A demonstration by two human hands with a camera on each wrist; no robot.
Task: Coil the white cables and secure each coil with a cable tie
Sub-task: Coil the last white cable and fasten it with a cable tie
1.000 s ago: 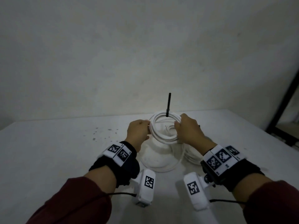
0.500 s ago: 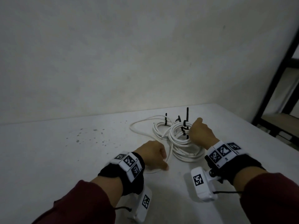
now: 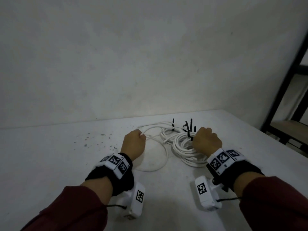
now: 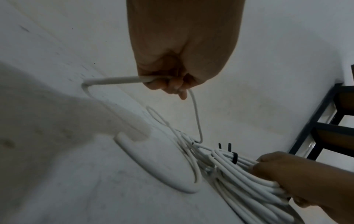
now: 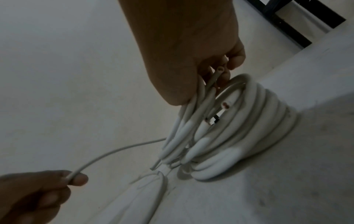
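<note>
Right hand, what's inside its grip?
The right hand grips several white cable loops and a cut cable end. How far they run under the palm is covered.

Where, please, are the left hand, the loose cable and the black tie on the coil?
left hand (image 3: 133,144): head view, back of the fist.
loose cable (image 4: 114,80): left wrist view, the run just outside the fingers.
black tie (image 4: 234,158): left wrist view, the band round the coil (image 4: 254,178).

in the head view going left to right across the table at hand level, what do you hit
dark speckles on the table → left hand gripping a loose white cable → tied white coil → right hand holding that coil → black shelf frame
</note>
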